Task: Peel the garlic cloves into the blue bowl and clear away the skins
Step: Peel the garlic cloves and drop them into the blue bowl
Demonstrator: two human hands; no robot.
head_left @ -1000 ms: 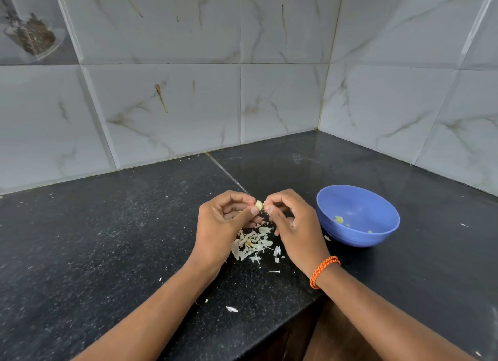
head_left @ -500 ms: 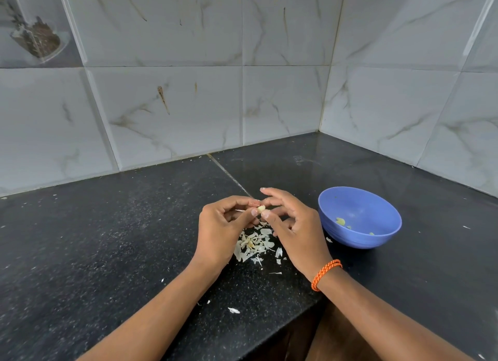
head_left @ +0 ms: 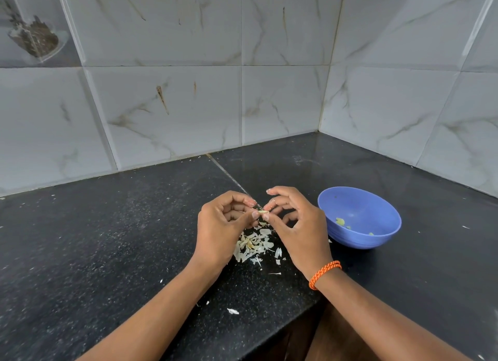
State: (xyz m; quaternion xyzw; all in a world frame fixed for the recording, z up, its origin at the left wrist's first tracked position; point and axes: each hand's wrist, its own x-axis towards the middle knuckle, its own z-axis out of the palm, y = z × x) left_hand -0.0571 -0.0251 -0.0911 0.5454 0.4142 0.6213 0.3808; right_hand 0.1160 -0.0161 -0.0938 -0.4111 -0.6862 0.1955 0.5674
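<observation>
Black speckled countertop (head_left: 80,252), set into a corner of marbled grey wall tiles (head_left: 167,112). Garlic clove (head_left: 263,212) was pinched between both hands above the counter, near its front edge: left hand (head_left: 219,231) held it by thumb and forefinger, right hand (head_left: 297,226) nipped its other end. Skins (head_left: 254,243) lay heaped directly beneath. Blue bowl (head_left: 359,217) stood just right of the right hand (a few pale pieces inside). Orange bracelet (head_left: 324,274) on the right wrist.
</observation>
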